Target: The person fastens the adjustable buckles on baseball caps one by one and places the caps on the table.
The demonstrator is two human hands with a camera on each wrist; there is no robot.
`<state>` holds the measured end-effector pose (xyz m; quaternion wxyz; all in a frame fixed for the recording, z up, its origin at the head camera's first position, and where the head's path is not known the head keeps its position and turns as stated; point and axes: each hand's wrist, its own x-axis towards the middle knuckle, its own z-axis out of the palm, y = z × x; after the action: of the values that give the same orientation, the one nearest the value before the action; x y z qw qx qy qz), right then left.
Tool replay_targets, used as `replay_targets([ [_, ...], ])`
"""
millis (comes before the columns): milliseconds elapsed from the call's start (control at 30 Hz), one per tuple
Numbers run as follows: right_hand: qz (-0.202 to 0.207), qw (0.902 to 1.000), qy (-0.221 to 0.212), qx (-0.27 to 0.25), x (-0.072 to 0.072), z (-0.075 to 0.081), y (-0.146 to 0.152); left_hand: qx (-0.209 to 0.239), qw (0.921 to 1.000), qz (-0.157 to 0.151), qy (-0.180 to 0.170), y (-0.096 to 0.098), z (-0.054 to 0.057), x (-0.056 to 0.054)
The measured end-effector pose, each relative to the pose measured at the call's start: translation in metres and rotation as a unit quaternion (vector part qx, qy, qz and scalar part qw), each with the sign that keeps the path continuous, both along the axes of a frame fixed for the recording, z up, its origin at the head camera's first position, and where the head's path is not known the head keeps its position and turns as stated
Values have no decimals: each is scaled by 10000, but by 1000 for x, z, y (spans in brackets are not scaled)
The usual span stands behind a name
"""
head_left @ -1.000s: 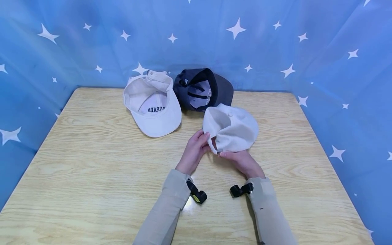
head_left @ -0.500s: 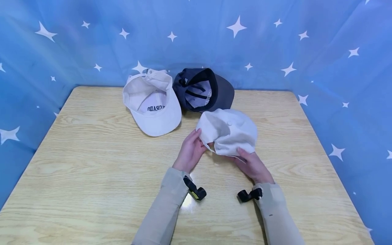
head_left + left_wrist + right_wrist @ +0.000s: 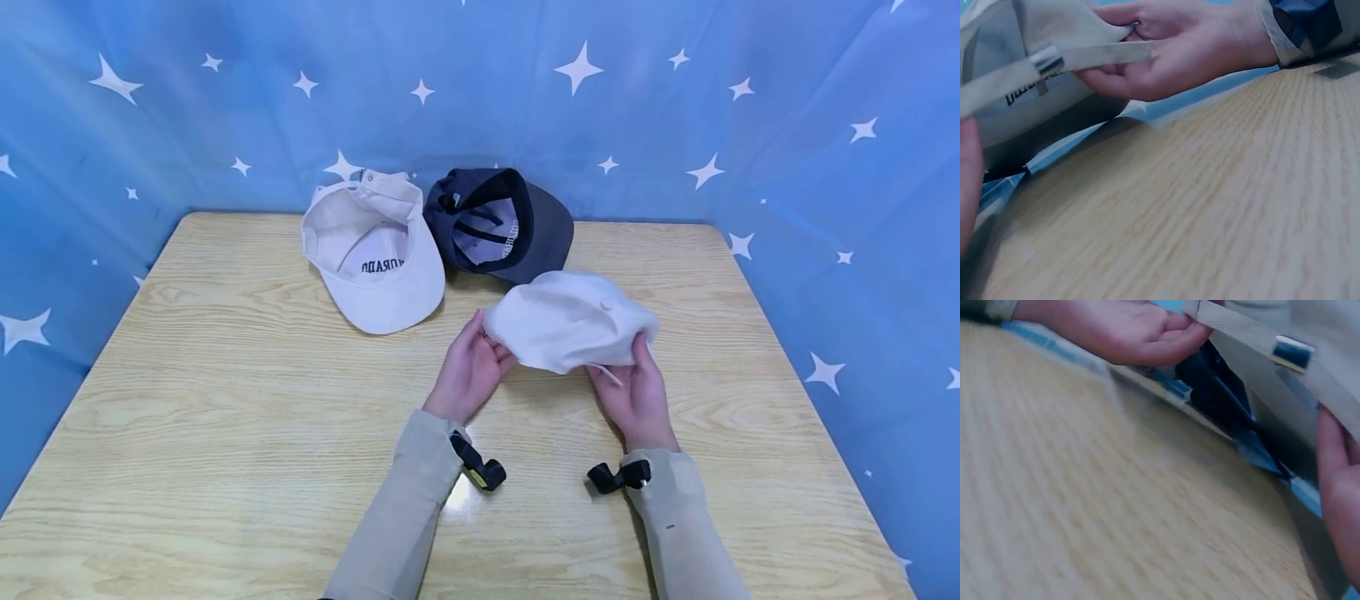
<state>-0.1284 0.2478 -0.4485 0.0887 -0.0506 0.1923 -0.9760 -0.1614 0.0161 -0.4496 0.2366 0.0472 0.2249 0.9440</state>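
Note:
A white baseball cap (image 3: 566,321) is held between both hands over the middle right of the table. My left hand (image 3: 468,372) pinches its left edge, thumb on top and fingers beneath. At the right edge my right hand (image 3: 636,392) grips the cap, its thumb lying over the cloth. The back strap (image 3: 1244,334) with its metal buckle (image 3: 1293,354) faces me, seen in both wrist views. Dark lettering shows inside the cap in the left wrist view, partly behind the strap. Its brim is hidden in the head view.
Behind the held cap, a dark navy cap (image 3: 551,229) lies on its side near the table's back edge. Left of it rests an upturned white cap (image 3: 390,304). A blue star-patterned curtain (image 3: 495,100) encloses the wooden table (image 3: 225,417).
The held cap has turned and tilted, its strap opening going out of sight in the head view. My right hand has moved from its front edge to its right side.

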Motion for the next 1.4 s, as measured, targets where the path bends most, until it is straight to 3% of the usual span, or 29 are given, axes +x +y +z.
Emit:
replay_targets([
  [100, -182, 9987, -215, -431, -2, -1, 4, 275, 9995, 42, 116, 0, 0, 0],
  [200, -321, 9982, -354, -365, -4, -2, 7, 279, 9992, 179, 202, 1, 0, -1],
  [333, -632, 9955, -704, -36, -5, -1, 7, -385, 9980, 345, 364, 3, -2, -2],
  [467, -1063, 9873, -1178, -112, -4, 2, 7, -1146, 9916, 313, 503, 5, -2, -1],
  [833, -1574, 9743, -1473, -649, -9, 1, 15, -2135, 9717, -64, 1008, 13, 3, 0],
  [1033, -2168, 9641, -1460, -475, -10, 3, 21, -2495, 9536, -341, 1652, 18, 17, 5],
  [1167, -3092, 9396, -1465, -127, -12, 5, 25, -2723, 9405, -486, 1973, 26, 24, 10],
  [1267, -3593, 9227, -1376, 242, -13, 5, 30, -3106, 9271, -558, 2021, 34, 23, 10],
  [1400, -3649, 9225, -1114, 592, -16, 3, 40, -3638, 9053, -597, 2110, 42, 23, 11],
])
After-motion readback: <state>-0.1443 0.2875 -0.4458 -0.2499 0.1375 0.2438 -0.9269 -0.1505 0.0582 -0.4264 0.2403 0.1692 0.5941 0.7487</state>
